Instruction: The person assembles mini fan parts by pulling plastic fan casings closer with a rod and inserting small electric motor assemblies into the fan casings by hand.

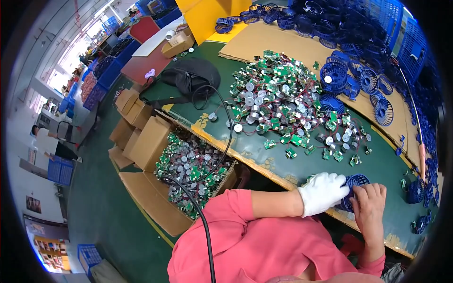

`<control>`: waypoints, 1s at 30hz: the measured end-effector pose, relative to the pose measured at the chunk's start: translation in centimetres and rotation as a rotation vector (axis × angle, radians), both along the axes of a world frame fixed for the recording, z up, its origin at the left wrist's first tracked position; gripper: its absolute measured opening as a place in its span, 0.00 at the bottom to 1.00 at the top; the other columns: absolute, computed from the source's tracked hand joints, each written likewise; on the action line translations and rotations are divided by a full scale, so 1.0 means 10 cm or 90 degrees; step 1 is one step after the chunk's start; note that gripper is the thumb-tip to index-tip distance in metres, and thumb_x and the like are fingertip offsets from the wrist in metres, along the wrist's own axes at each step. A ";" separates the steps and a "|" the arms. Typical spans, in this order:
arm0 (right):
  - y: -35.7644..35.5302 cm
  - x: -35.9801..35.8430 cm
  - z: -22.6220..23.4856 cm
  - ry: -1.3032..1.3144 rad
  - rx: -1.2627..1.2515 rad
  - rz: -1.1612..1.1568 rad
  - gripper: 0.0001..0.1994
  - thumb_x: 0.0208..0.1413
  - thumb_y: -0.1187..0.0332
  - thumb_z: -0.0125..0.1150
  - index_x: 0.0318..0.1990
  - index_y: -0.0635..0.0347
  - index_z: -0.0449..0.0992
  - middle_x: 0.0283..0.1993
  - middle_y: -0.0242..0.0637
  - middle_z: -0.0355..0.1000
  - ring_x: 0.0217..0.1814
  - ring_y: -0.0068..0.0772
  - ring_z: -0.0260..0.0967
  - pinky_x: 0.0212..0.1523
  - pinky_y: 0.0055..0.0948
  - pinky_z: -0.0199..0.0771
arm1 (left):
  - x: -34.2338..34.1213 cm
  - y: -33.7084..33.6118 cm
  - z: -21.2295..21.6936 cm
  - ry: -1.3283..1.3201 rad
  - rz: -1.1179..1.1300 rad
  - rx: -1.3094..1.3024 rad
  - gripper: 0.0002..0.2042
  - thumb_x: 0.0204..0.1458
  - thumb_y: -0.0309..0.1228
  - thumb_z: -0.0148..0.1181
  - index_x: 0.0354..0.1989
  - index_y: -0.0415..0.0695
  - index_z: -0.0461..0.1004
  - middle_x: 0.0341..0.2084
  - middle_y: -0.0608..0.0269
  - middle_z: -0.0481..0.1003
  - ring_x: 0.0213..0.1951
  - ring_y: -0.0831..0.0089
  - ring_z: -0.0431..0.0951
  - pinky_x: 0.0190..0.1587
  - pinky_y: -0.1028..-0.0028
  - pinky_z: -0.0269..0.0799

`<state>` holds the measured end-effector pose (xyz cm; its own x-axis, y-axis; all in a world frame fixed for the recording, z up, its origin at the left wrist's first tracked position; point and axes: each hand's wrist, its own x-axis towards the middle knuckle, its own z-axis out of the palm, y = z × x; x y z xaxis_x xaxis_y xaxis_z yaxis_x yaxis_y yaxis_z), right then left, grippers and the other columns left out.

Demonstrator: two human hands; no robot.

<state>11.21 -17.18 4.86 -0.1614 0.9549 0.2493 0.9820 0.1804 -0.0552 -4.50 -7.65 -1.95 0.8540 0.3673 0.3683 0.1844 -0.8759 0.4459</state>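
The left hand (324, 192), in a white glove, has its fingers closed on the left side of a blue cage (358, 180). The right hand (371, 200), bare, pinches the same cage at its right side, thumb and fingers bent against the rim. The cage is between the two hands at the near edge of the green bench (278, 167); I cannot tell whether it rests on the top or is lifted just off it, and the hands hide much of it.

Beyond the hands, a large heap of motors (273, 99) with green boards and red wires spreads over the bench. To its right, more blue cages (368, 80) lie on a cardboard sheet (264, 40), in a dense pile toward the far side. A black bag (191, 75) lies left of the heap, and a black cable (206, 231) runs past it and down across the pink sleeve (226, 205). Left of the bench, an open carton (153, 141) holds many more motors and boards. In the background at left, a person (52, 141) is near some blue crates (60, 170).
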 end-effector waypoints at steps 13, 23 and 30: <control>0.06 0.06 -0.06 0.005 -0.032 0.004 0.15 0.37 0.71 0.66 0.37 0.61 0.74 0.29 0.38 0.67 0.34 0.41 0.63 0.42 0.38 0.60 | 0.00 0.09 0.01 -0.064 -0.011 0.031 0.11 0.43 0.35 0.60 0.34 0.47 0.71 0.33 0.60 0.66 0.37 0.62 0.69 0.37 0.64 0.67; 0.08 0.12 -0.06 -0.007 -0.015 0.076 0.17 0.36 0.71 0.66 0.39 0.59 0.76 0.27 0.34 0.65 0.31 0.36 0.64 0.38 0.35 0.60 | 0.02 0.11 -0.03 -0.110 -0.036 0.010 0.08 0.43 0.34 0.57 0.31 0.47 0.71 0.32 0.61 0.66 0.36 0.62 0.69 0.37 0.65 0.66; 0.10 0.17 -0.12 0.010 -0.021 0.078 0.15 0.37 0.71 0.66 0.37 0.58 0.77 0.27 0.34 0.66 0.32 0.36 0.64 0.39 0.35 0.59 | 0.00 0.10 -0.03 -0.074 0.000 0.033 0.08 0.45 0.37 0.59 0.31 0.49 0.72 0.31 0.63 0.68 0.37 0.63 0.69 0.43 0.58 0.63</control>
